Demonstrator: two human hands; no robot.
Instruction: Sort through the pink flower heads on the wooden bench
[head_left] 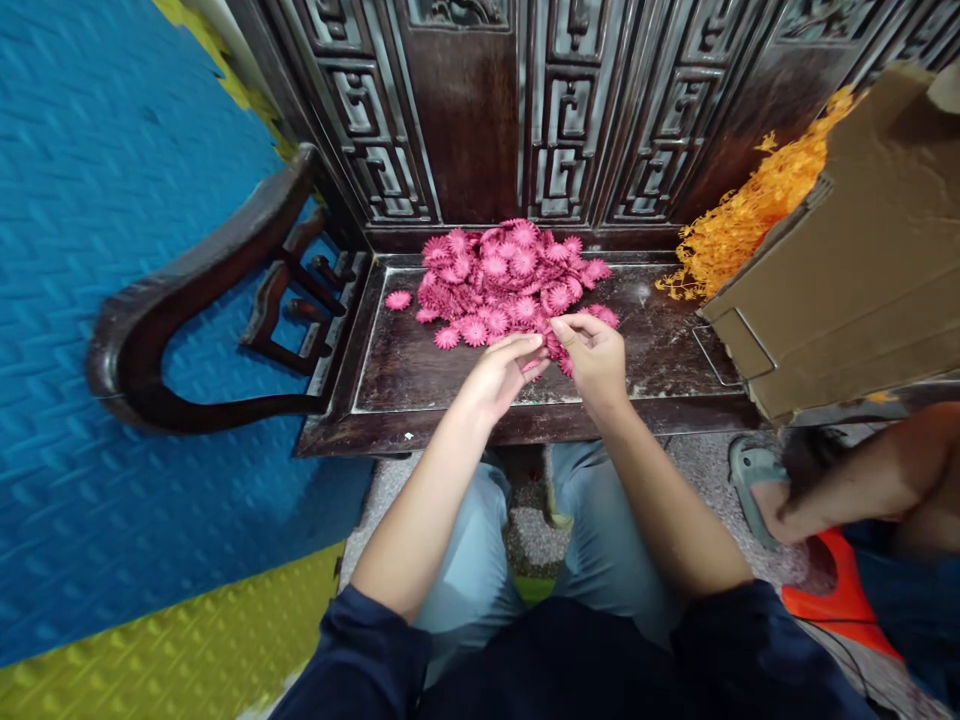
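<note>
Flower pile [510, 285] spreads left-right, left hand [501, 372], right hand [598, 356] touching its edge

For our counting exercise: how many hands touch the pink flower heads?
2: left hand and right hand, side by side at the near edge of the pink flower heads. A nearby person shows no hands.

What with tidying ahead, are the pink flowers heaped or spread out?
Heaped: the pink flowers overlap in one pile on the bench seat.

Cardboard box [847, 260], orange sprigs [742, 225]
</note>
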